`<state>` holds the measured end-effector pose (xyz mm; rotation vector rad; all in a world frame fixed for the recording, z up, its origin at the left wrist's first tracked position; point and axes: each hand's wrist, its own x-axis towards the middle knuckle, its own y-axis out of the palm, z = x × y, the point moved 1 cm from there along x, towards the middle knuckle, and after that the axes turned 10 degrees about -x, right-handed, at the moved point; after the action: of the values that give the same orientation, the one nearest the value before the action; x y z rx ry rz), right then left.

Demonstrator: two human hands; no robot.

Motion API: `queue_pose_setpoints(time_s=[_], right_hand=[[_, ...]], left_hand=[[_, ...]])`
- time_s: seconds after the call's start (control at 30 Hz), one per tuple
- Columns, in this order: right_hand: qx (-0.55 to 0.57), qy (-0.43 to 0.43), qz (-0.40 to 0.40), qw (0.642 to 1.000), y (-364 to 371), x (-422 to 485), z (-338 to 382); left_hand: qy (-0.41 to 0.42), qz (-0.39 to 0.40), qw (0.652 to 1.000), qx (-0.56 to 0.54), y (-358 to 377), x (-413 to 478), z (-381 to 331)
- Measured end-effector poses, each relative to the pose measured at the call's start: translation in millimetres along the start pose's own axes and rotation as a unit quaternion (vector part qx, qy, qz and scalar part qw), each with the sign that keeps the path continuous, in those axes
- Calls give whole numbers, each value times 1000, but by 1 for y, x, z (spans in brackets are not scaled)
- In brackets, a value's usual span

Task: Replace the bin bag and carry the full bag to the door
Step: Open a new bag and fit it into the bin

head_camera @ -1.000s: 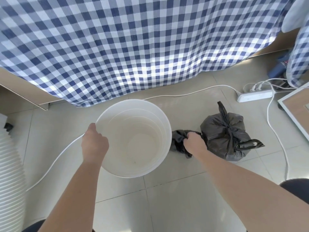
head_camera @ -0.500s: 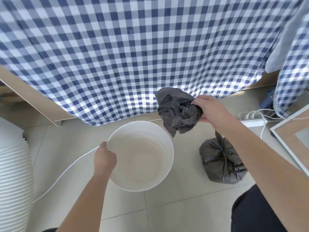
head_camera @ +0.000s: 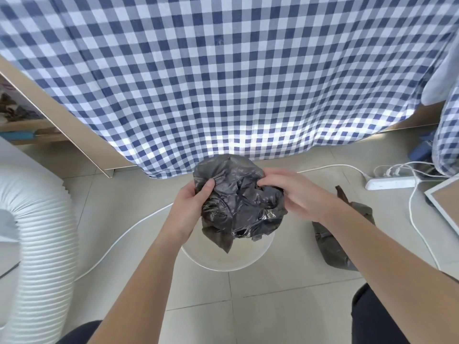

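Observation:
A crumpled new black bin bag (head_camera: pixel 238 202) hangs in the air above the white round bin (head_camera: pixel 223 261), which stands on the tiled floor and is mostly hidden behind the bag. My left hand (head_camera: pixel 191 204) grips the bag's left side, thumb on top. My right hand (head_camera: pixel 295 194) pinches its upper right part. The full black bag (head_camera: pixel 345 234), tied at the top, sits on the floor to the right of the bin, partly hidden by my right forearm.
A blue-and-white checked cloth (head_camera: pixel 223 83) hangs down over a table just behind the bin. A white ribbed hose (head_camera: pixel 42 234) lies at the left. A white cable (head_camera: pixel 119 242) runs across the floor. A power strip (head_camera: pixel 390 182) and a framed board (head_camera: pixel 444 202) lie at the right.
My left hand let go of the bin rim and rose to take the new bag. My right hand brought the bag from upper right to over the bin.

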<state>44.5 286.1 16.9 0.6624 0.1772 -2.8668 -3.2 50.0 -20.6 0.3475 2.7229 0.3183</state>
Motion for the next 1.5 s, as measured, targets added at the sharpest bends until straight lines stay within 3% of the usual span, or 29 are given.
queue_pose_setpoints(time_s=[0.2, 0.27, 0.33, 0.4, 0.47, 0.53, 0.57, 0.6, 0.67, 0.77, 0.87, 0.97, 1.07, 1.3, 1.43, 1.5], right_hand=[[-111, 38, -42, 992, -12, 4, -14], [-101, 39, -50, 993, -17, 3, -17], [-60, 43, -66, 995, -18, 3, -18], [-17, 45, -85, 995, -15, 4, -17], [13, 48, -100, 994, -10, 6, -17], [40, 43, -101, 993, -4, 8, -16], [52, 39, -99, 993, -1, 9, -14], [60, 36, -99, 993, 1, 10, -13], [55, 38, -111, 991, 2, 12, -10], [-25, 42, -153, 987, -8, 13, -11], [-204, 27, -168, 964, -25, 8, -12], [-301, 20, -192, 934, -49, 0, -11], [-321, 28, -244, 915, -76, -4, -17], [-385, 54, -257, 885, -67, 10, -28], [-479, -48, -300, 823, -4, 12, -5], [-414, -120, -265, 863, 34, 1, 14]], left_hand=[[30, -96, 994, 41, -7, 6, 3], [11, -115, 991, 68, -12, 11, 6], [3, -151, 974, 168, -12, 11, 6], [83, -199, 944, 249, -7, 4, 3], [163, -126, 956, 210, 6, -7, -8], [134, 37, 971, 197, 22, -15, -15], [113, 104, 960, 234, 29, -19, -15], [107, 138, 945, 276, 33, -22, -11], [121, 106, 936, 312, 35, -19, -1], [110, 23, 965, 237, 19, -12, -3], [66, -68, 992, 88, -9, -5, -14], [51, -222, 968, -109, -42, 1, -23], [51, -312, 935, -160, -70, 0, -35], [48, -265, 944, -189, -63, 0, -45], [34, -234, 948, -215, -40, 1, -57], [37, -215, 952, -214, -24, -2, -63]])
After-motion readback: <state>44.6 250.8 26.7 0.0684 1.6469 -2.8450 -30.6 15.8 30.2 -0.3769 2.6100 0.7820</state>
